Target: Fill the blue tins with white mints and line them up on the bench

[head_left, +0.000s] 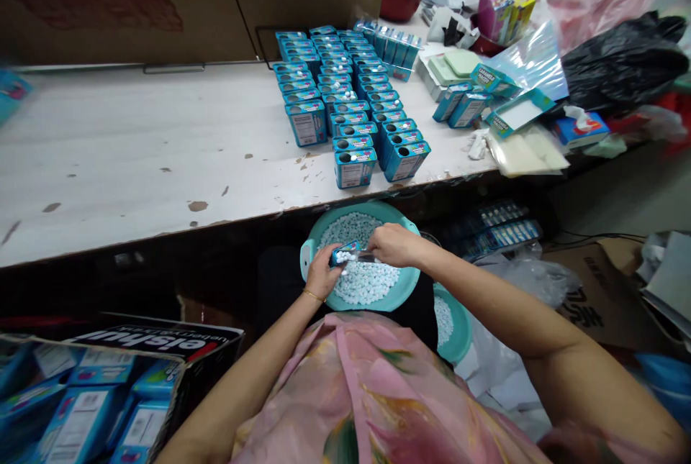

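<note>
My left hand [322, 273] is closed round a small blue tin [340, 254], with white candies heaped at its open top. Against that opening lies the end of a small scoop [366, 256], gripped by my right hand [394, 244]; whether it is metal or clear plastic is hard to tell. Both hands are over a turquoise basin [314, 235] in my lap. Small round white candies [370, 285] fill much of it. On the table ahead, rows of blue tins [355, 167] stand upright, many with a dark round hole on top and some with white candies showing.
The white table [134, 162] spans the front. A carton of blue packs [80, 406] stands at lower left, a second turquoise basin [458, 327] at my right. Boxes, bags and a red bowl [399, 7] crowd the table's right side. A cardboard panel [134, 3] rises behind.
</note>
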